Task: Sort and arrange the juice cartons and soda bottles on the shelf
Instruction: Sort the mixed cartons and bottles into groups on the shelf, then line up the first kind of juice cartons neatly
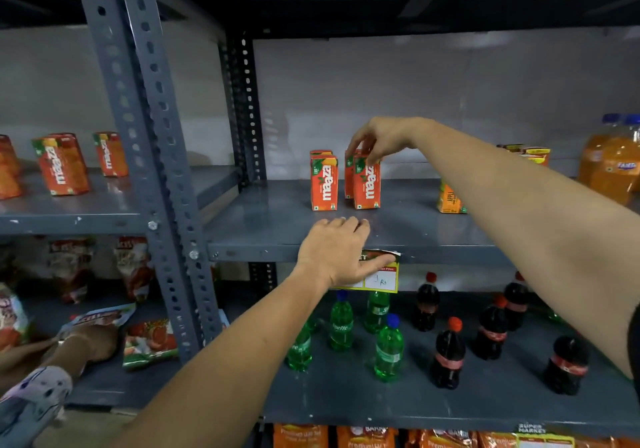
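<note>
Red-orange mango juice cartons stand on the grey middle shelf (277,226). My right hand (381,139) pinches the top of the front right carton (367,184), with another carton just behind it. A separate carton pair (324,184) stands to its left. My left hand (336,250) rests flat over the shelf's front edge, fingers together, thumb on a price tag (381,276). An orange apple juice carton (450,200) peeks out behind my right forearm. On the lower shelf stand green soda bottles (341,323) and dark cola bottles (448,354).
Slotted grey uprights (156,156) split the rack from the left bay, where more mango cartons (62,165) stand. Another person's hand (90,340) handles snack packets lower left. Orange soda bottles (613,163) and small cartons (530,153) sit far right.
</note>
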{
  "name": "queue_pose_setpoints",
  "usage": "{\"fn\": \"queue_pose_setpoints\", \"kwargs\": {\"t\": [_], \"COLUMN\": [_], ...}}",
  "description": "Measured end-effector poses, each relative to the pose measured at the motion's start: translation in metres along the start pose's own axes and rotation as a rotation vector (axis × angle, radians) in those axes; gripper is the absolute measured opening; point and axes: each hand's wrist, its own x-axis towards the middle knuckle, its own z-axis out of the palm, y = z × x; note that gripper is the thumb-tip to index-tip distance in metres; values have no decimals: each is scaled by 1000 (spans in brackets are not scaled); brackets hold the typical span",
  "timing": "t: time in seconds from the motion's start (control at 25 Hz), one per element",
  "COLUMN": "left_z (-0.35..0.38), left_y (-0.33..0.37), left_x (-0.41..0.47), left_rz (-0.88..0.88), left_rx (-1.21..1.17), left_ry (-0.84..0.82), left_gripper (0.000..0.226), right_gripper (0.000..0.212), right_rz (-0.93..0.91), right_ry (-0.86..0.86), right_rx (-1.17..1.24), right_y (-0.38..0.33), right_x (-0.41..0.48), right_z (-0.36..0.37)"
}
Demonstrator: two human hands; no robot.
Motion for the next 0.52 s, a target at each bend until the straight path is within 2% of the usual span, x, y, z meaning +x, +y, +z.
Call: {"fn": "queue_pose_setpoints", "kwargs": {"t": [0.08,0.16,0.24,0.28,0.36,0.52], "left_z": [-5,-16,-23,-24,-27,-35], "left_y": [0,-3,-19,-30,-55,-85], "left_x": [0,2,13,21,36,63], "left_rz": [13,-60,-259,-361,-464,-414], "left_rx": [-50,-368,-722,-800,-778,-576], "left_ry": [-16,54,235,348,452,322], "left_gripper": [94,82,61,52,43,54], "right_gripper": [48,55,60,60,57,47], "right_rz": [4,8,12,13,-3,-55], "right_ry": [8,62,175,227,289,320], "right_rx": [66,175,329,410,493,543], "right_y": [7,15,22,26,33,39], "right_x": [-2,-7,-12,-14,-18,-24], "right_z": [-1,-3,-3,0,8,28]}}
